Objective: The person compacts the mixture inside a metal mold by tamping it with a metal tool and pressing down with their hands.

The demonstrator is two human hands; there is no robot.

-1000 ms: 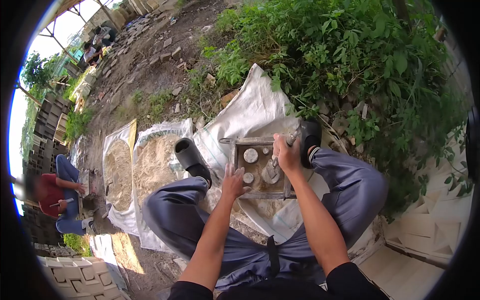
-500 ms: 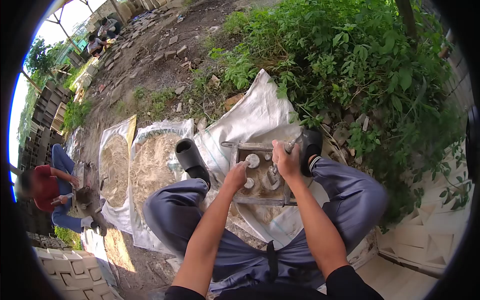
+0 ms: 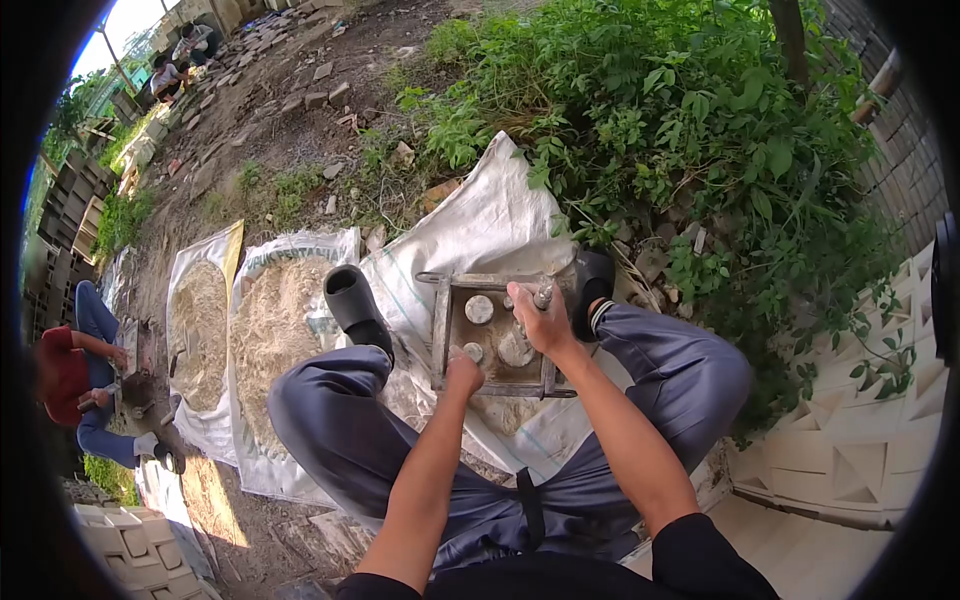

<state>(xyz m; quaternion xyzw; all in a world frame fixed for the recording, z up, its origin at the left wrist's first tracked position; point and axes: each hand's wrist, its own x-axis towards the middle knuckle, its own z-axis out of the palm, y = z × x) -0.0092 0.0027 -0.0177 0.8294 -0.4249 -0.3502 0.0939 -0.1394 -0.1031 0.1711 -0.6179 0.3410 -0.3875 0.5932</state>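
Holds tool (image 3: 544, 295) over frame (image 3: 441, 335)

Clamps right hand (image 3: 541, 325) round tool, probably for firm control above discs (image 3: 479, 310). Places left hand (image 3: 463, 374) apart, over frame's near-left corner, beside a small disc (image 3: 474, 351); cannot tell if gripping anything. Has frame between shoes (image 3: 355, 301) on sack (image 3: 490, 205), perhaps for easy reach and catching spills.

On the right, the frame (image 3: 441, 325) is blocked by the right hand (image 3: 541, 320) and a boot (image 3: 594, 284); near left, by the left hand (image 3: 464, 371). Passage is allowed from the far side, over the white sack (image 3: 490, 215).
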